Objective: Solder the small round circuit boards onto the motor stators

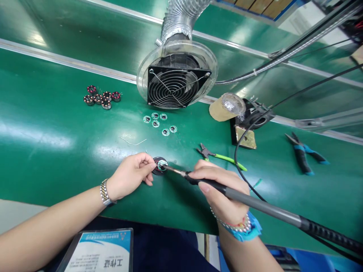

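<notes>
My right hand is wrapped round the grip of a soldering iron. Its tip reaches left and rests at a small round circuit board, which lies on a dark round part on the bench. At the left rim of that part, the thumb and forefinger of my left hand are pinched together. Whatever they hold is too small to make out. A thin strand of wire lies on the bench beyond my left hand. Green-handled side cutters lie just beyond my right hand.
Several small round circuit boards lie below a fume extractor fan. Several copper-wound coils are grouped at the back left. A cardboard tube, a soldering iron stand with sponge and blue-handled pliers stand or lie right. The iron's cable loops there.
</notes>
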A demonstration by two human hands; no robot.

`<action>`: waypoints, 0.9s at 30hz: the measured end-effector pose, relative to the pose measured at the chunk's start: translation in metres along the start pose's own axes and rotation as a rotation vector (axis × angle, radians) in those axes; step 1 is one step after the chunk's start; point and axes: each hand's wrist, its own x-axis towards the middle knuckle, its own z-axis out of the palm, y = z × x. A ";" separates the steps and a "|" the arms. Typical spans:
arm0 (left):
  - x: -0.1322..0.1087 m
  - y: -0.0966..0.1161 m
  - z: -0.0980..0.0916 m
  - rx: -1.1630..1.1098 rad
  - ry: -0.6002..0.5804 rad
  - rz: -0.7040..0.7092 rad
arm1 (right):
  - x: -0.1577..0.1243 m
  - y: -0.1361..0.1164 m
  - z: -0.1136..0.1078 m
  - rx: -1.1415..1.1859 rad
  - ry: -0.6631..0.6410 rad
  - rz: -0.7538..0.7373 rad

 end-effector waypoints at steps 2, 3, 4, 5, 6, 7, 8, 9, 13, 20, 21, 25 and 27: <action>0.000 0.000 0.000 -0.001 0.003 -0.006 | -0.002 0.001 -0.001 0.014 0.065 -0.008; 0.000 0.000 0.000 -0.005 0.003 -0.006 | -0.003 0.003 -0.002 0.007 0.101 -0.008; 0.000 0.001 0.000 -0.009 0.003 -0.004 | -0.005 0.004 -0.003 -0.012 0.140 -0.007; 0.000 0.001 0.000 -0.013 0.000 -0.001 | -0.005 0.006 -0.005 -0.044 0.182 -0.004; 0.000 0.001 0.000 -0.016 -0.001 0.000 | -0.005 0.008 -0.008 -0.088 0.229 0.001; 0.000 0.001 0.000 -0.016 -0.001 -0.001 | -0.004 0.011 -0.012 -0.140 0.283 0.006; -0.001 0.001 0.000 -0.011 0.000 -0.002 | -0.002 0.014 -0.017 -0.201 0.343 0.012; -0.001 0.000 0.000 -0.002 0.002 -0.002 | 0.001 0.019 -0.023 -0.272 0.408 0.018; 0.000 -0.004 -0.002 0.034 -0.008 0.032 | 0.025 0.045 -0.057 -0.638 0.639 0.008; 0.003 -0.010 -0.003 -0.007 -0.017 0.070 | 0.048 0.082 -0.079 -0.928 0.501 -0.008; 0.002 -0.010 -0.004 -0.012 -0.018 0.074 | 0.045 0.077 -0.071 -0.904 0.513 -0.001; -0.003 -0.007 -0.014 0.185 0.092 0.242 | 0.025 0.041 -0.017 -0.604 0.405 0.035; -0.005 -0.009 -0.018 0.392 0.160 0.391 | 0.015 0.024 0.009 -0.538 0.175 -0.016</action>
